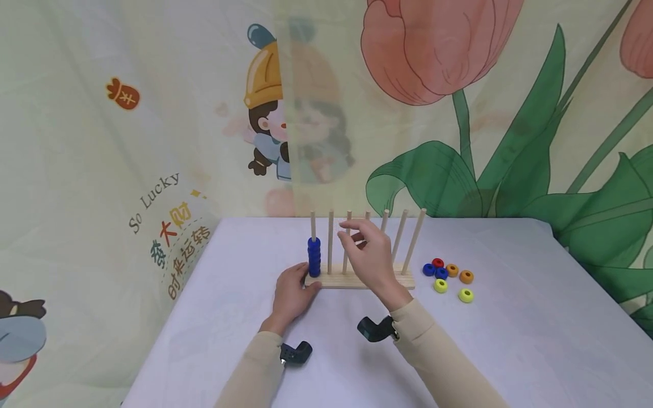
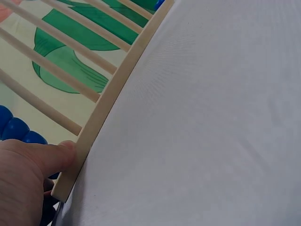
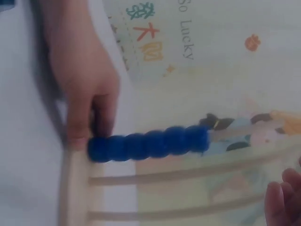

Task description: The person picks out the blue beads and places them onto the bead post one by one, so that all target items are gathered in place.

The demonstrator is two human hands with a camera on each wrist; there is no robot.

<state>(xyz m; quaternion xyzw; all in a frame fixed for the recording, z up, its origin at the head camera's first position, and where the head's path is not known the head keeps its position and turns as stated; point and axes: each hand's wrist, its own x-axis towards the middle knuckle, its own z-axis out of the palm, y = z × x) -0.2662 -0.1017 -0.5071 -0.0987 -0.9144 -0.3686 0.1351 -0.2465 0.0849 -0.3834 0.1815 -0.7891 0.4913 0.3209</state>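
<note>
A wooden peg rack (image 1: 334, 281) with a row of upright pegs stands on the table. Its leftmost peg carries a stack of several blue beads (image 1: 314, 258); the other pegs I can see bear none. My left hand (image 1: 294, 289) grips the left end of the base, the thumb pressed on the front face in the left wrist view. In front of the middle pegs my right hand (image 1: 368, 252) is raised, thumb and forefinger apart, with nothing visible between them. Only the fingertips (image 3: 277, 202) of that hand show at the right wrist view's edge.
Right of the rack lie loose beads: one red bead (image 1: 437, 263), two blue beads (image 1: 441, 273), two orange beads (image 1: 466, 276) and two yellow beads (image 1: 465, 295). A white cloth (image 1: 510, 340) covers the table. Behind it hangs a printed curtain (image 1: 326, 113).
</note>
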